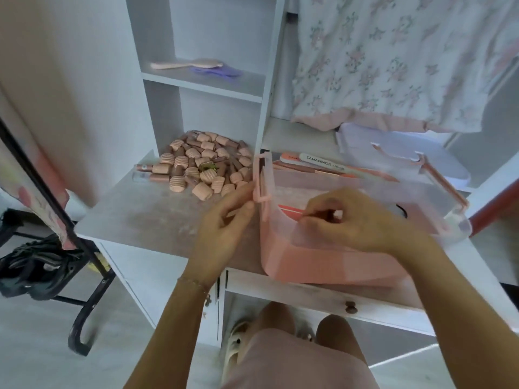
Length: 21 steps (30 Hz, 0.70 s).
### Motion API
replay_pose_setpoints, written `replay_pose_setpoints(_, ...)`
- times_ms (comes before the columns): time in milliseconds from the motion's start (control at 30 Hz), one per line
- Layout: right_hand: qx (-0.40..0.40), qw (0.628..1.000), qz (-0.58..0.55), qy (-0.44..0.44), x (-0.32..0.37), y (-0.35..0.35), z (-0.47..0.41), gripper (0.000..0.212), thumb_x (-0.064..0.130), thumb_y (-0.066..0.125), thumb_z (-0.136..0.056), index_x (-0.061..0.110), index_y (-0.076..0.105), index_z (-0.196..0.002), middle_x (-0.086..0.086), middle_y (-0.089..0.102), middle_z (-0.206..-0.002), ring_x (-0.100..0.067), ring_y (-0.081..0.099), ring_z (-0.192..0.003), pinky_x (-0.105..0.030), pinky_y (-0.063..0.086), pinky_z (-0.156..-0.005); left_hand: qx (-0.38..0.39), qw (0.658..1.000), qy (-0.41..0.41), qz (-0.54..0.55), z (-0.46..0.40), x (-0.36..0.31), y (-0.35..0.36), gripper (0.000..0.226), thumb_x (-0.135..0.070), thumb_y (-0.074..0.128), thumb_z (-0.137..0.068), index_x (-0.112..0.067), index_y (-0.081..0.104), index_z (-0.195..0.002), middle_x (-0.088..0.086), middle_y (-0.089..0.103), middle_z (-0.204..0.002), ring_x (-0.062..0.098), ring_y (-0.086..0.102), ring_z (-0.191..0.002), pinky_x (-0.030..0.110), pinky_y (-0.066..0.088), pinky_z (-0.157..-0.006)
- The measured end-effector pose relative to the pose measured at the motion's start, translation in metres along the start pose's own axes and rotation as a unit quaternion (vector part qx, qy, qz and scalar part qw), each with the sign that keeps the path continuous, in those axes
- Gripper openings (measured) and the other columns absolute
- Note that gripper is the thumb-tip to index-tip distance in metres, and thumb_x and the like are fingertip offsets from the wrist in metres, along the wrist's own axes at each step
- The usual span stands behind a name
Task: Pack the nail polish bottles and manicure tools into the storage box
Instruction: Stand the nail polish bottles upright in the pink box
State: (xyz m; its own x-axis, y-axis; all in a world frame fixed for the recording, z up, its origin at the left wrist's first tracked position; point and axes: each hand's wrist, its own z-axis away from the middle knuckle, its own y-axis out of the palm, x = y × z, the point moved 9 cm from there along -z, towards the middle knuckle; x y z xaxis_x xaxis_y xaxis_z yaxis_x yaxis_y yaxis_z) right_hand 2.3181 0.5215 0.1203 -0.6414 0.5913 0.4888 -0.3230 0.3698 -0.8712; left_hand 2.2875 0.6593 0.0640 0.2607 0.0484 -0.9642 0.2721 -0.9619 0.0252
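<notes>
A translucent pink storage box (323, 262) stands on the white desk, its front edge over the drawer. My right hand (356, 220) is over the box's opening and pinches a thin pink stick-like tool. An orange nail file (292, 210) lies inside the box beneath it. My left hand (224, 220) touches the box's pink side latch (259, 178) with relaxed fingers. A heap of pink nail polish bottles (202, 167) lies on the desk left of the box. More nail files (320, 161), one labelled SANANMOG, lie behind the box.
The box's clear lid (398, 147) lies behind it on the right. A hairbrush (188, 64) and a purple comb sit on the upper shelf. A floral cloth (393, 66) hangs above. A black stand and shoes are on the floor at left.
</notes>
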Motion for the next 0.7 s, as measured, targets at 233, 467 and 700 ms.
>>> replay_pose_setpoints(233, -0.143, 0.983, -0.090, 0.070, -0.015, -0.023, -0.023, 0.021, 0.029, 0.047, -0.093, 0.029, 0.060, -0.078, 0.005, 0.065, -0.067, -0.004, 0.054, -0.054, -0.023, 0.046, -0.062, -0.012, 0.995, 0.054, 0.081, 0.002, -0.015, 0.014, 0.036, -0.001, 0.050, -0.090, -0.033, 0.063, -0.101, -0.019, 0.067, -0.105, 0.003, 0.060, -0.106, 0.019, 0.049, -0.089)
replay_pose_setpoints(467, -0.121, 0.985, -0.009, 0.125, -0.020, -0.016, -0.078, 0.047, 0.042, 0.056, -0.085, -0.004, 0.061, -0.078, -0.008, 0.054, -0.065, -0.016, 0.047, -0.057, -0.029, 0.035, -0.055, -0.025, 0.993, 0.109, 0.036, -0.004, -0.015, 0.002, 0.022, -0.008, 0.054, -0.088, -0.024, 0.068, -0.091, -0.003, 0.066, -0.104, 0.006, 0.059, -0.103, 0.015, 0.045, -0.089)
replay_pose_setpoints(700, -0.133, 0.989, 0.025, 0.067, -0.011, -0.015, -0.072, 0.046, 0.029, 0.038, -0.097, 0.015, 0.038, -0.054, 0.004, 0.035, -0.051, -0.007, 0.032, -0.045, -0.016, 0.029, -0.045, 0.088, 0.973, -0.184, 0.106, -0.005, 0.056, 0.034, 0.017, -0.028, 0.054, -0.090, -0.018, 0.060, -0.103, -0.002, 0.064, -0.081, 0.007, 0.059, -0.070, 0.015, 0.049, -0.061)
